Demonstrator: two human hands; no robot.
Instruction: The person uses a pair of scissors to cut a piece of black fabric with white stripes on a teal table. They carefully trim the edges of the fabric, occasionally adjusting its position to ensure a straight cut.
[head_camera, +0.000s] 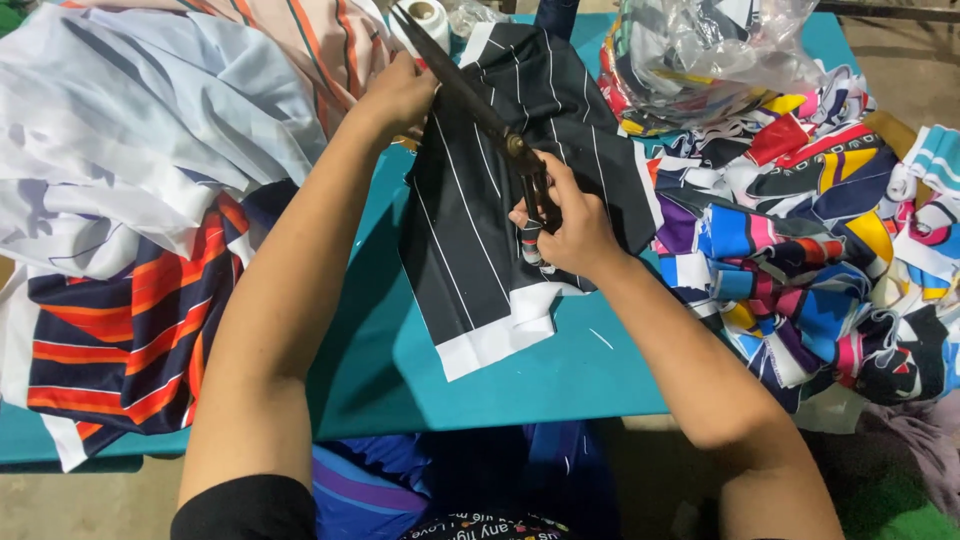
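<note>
Nearest the camera, both forearms reached up from the bottom edge across the teal surface (560, 370).

Right hand (565, 225): its fingers (530, 248) were clenched through the handles of the shears (480, 105), gripping them firmly. The shears' long axis ran diagonally from that hand up and to the left, the pivot just above the knuckles and the dark blades slightly parted, their tips ending beyond the left hand, beside a white spool (428, 18).

Left hand (398, 95): its fingers were closed on the upper edge of the black cloth (500, 220), pinching it just left of the blades. Whether the blades already bit into that edge could not be told; the hand hid the spot.

The black cloth, with thin white stripes and a white hem at its lower end, lay flat on the surface between the two hands, its length running from the left hand down towards the camera. The right hand rested on its middle and was the nearer of the two to the hem.

Outward: a heap of pale and orange-striped cloth (130, 200) lay to the left, a pile of many-coloured scraps (810, 260) to the right, and a clear plastic bag (710, 50) sat atop that pile.
</note>
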